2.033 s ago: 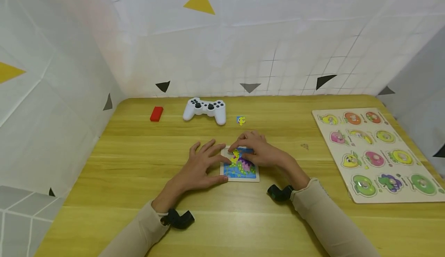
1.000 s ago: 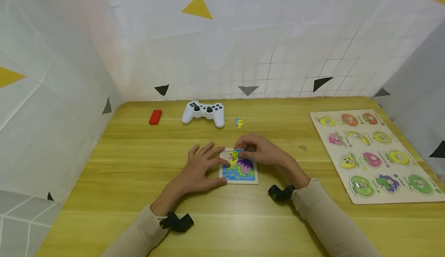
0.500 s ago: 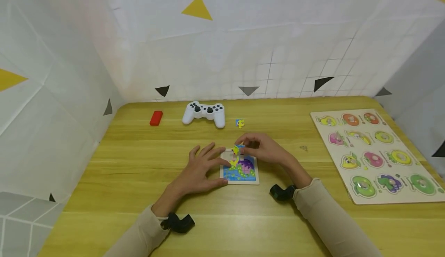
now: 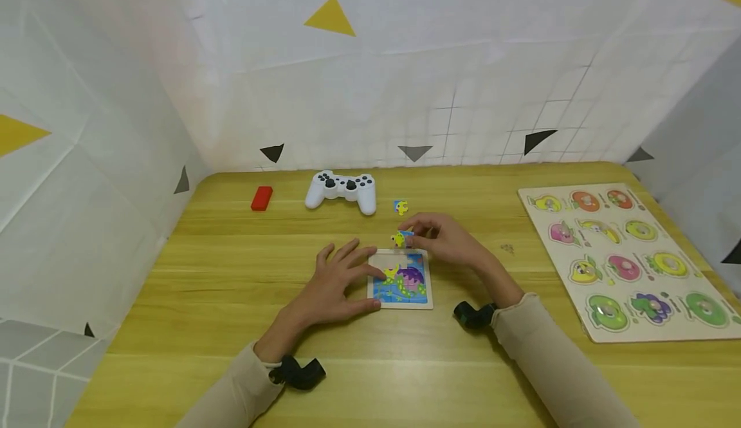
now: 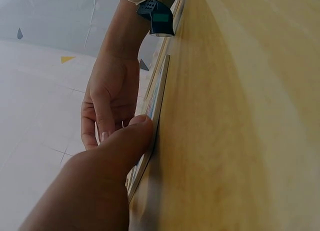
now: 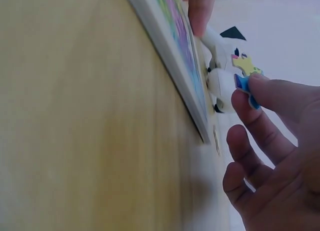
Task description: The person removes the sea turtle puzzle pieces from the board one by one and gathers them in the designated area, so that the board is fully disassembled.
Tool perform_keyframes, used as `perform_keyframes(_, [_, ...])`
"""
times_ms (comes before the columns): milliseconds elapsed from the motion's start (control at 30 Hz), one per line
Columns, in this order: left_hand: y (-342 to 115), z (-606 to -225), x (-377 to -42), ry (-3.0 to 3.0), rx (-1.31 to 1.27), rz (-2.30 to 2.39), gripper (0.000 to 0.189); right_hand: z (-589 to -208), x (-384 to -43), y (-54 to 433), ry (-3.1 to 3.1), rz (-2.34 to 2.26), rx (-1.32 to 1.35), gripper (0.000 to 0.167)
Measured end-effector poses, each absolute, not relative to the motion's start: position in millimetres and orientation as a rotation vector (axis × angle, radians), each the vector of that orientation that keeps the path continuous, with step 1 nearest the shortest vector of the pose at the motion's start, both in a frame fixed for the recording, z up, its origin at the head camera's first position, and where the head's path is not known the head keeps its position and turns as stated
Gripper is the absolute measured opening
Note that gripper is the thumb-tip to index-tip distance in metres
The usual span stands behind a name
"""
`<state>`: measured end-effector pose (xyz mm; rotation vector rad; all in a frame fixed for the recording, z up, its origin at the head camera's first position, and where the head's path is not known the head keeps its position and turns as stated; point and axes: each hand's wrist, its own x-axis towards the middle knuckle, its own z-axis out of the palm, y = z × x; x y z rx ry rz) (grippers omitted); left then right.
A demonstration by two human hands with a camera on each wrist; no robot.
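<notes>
1. The right hand [image 4: 444, 238] holds a puzzle piece [image 4: 403, 239], yellow and blue, pinched between thumb and index finger; its grip is narrow, closed down on that one piece.
2. The held piece is in the air at the far edge of the puzzle tray [image 4: 384, 260], raised off the surface [image 4: 399, 363].
3. The left hand [image 4: 336, 289] lies at the tray's left side, its grip wide: the fingers are spread, with the index fingertip over the tray's left part and the thumb touching the rim near the lower left corner.
4. The tray lies flat between the hands. Its picture shows purple, pink, yellow and blue, while bare backing shows at the upper left.
5. A loose piece [image 4: 401, 207], also yellow and blue, lies on the surface beyond the tray, near the right hand.
6. Just left of that piece is a white game controller [image 4: 341, 191]; farther left lies a red block [image 4: 262, 198].
7. At the far right, well apart from the tray, lies a fruit board [image 4: 547, 218] with twelve colourful shapes in four rows.
</notes>
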<state>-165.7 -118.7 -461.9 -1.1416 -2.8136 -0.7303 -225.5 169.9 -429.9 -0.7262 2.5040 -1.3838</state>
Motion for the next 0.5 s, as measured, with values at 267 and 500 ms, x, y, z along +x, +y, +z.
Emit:
perform_keyframes(267, [-118.8,-462.3,-166.2,-2.798,-1.149,-0.736,0.042,-427.6,-235.0,179.0,2.542,-1.389,-0.688,0.024])
perform_keyframes(500, [-119.4,-462.9,-166.4,-2.817,-1.146,-0.735,0.042,-431.6,-245.6,187.1,2.593,-1.375,-0.622,0.024])
